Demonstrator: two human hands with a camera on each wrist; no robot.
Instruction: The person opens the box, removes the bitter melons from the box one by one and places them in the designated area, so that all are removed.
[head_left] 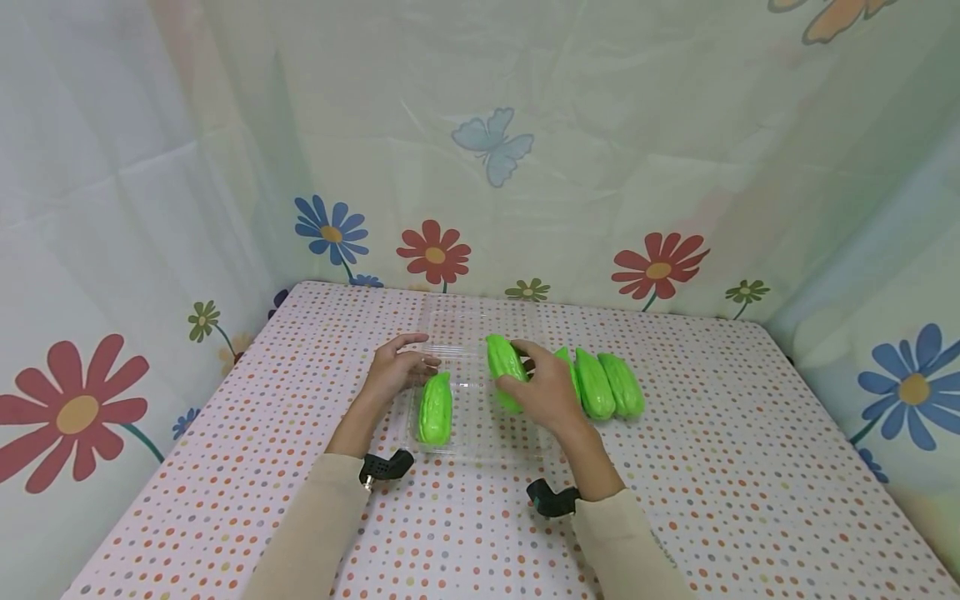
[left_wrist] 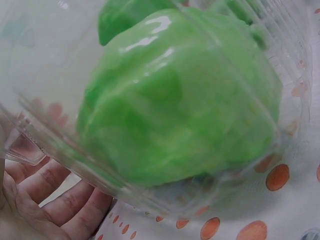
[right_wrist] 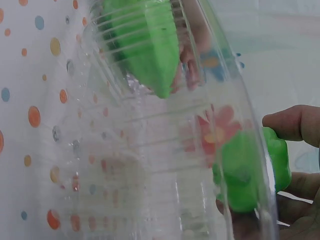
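Observation:
My right hand (head_left: 546, 390) grips a bright green ribbed bitter melon (head_left: 504, 358) over the right part of a clear plastic clamshell box (head_left: 468, 425). In the right wrist view, fingers and thumb are around this melon (right_wrist: 280, 157), partly seen through the box wall. Another bitter melon (head_left: 435, 410) lies lengthwise in the left side of the box; its rounded end fills the left wrist view. At the box's left wall is my left hand (head_left: 392, 367), its fingers loosely extended beside the plastic (left_wrist: 62, 200). Its thumb is mostly hidden in the left wrist view.
Several more bitter melons (head_left: 596, 383) lie side by side on the table just right of the box. Behind the box spreads its transparent lid (head_left: 483, 321). A dotted cloth covers the table (head_left: 750, 467), and flower-printed curtains (head_left: 570, 225) enclose its back and sides.

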